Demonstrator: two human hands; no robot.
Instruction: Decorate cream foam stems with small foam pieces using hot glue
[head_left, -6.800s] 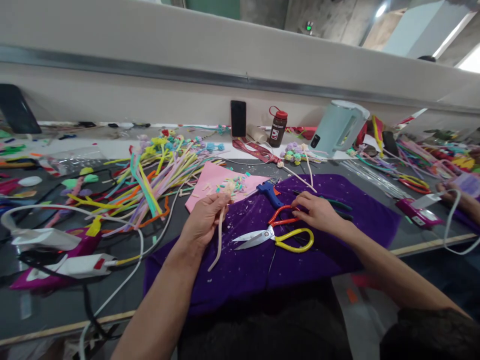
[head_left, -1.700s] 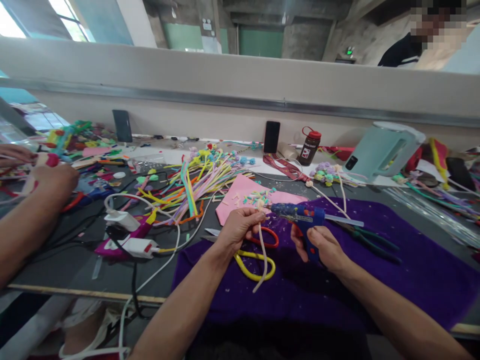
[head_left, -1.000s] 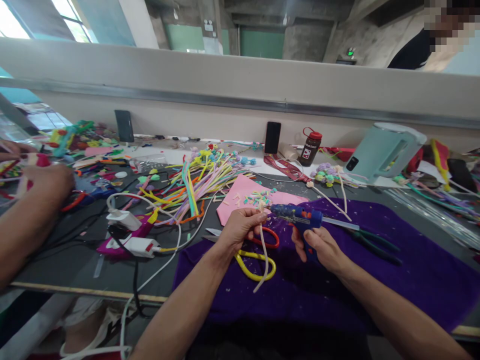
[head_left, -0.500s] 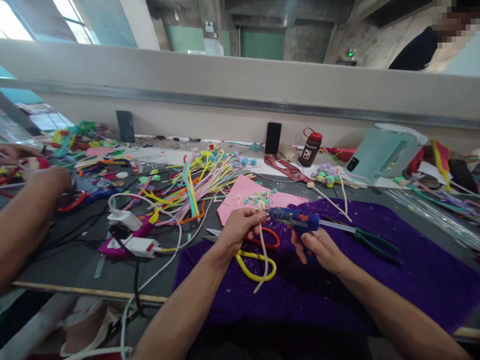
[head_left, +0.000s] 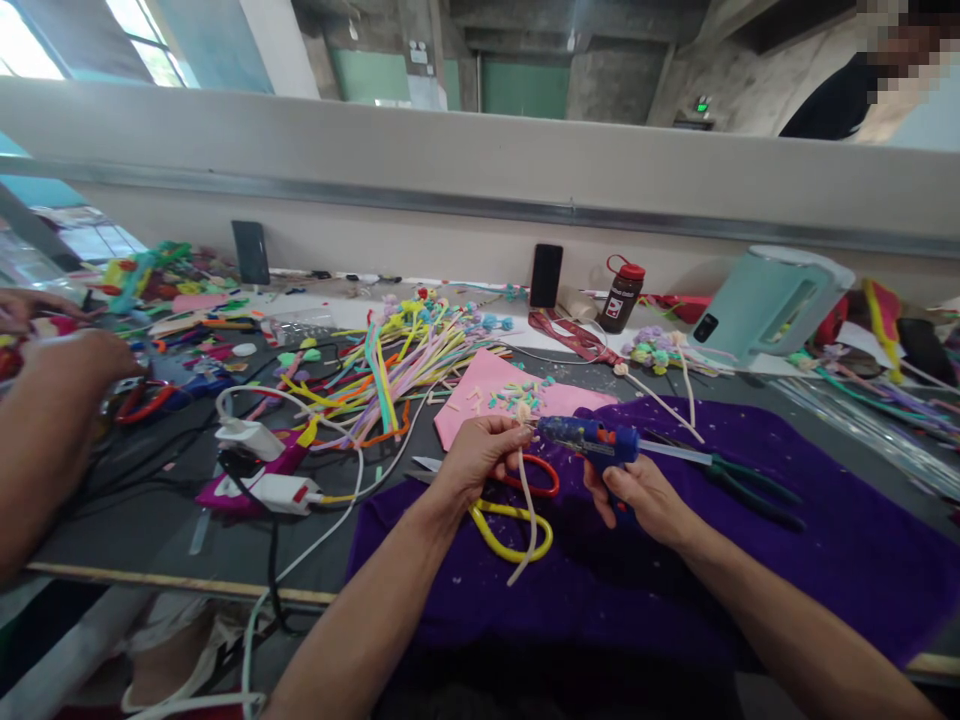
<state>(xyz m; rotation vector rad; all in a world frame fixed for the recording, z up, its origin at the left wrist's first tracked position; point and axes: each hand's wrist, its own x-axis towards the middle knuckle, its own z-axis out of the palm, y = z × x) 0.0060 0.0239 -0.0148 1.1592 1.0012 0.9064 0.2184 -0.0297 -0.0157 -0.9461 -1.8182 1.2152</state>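
My left hand pinches a cream pipe-cleaner flower just below its small head; its fuzzy stem hangs down over the purple cloth. In my right hand is a blue hot glue gun, its nozzle right at the flower head. A clear glue stick juts from the gun's back. Scissors with one yellow and one red handle loop lie under the left hand. Behind the hands, short pastel clippings are strewn over a pink sheet.
Dark-handled pliers lie on the cloth at right. Bundled pipe cleaners spread left of centre, near a power strip with chargers and cables. Behind stand a phone, a bottle and a mint kettle. A co-worker's arm reaches in at left.
My hands, the flower and the glue gun stay nearly where they were. At left, the co-worker's near hand has shifted slightly leftward.
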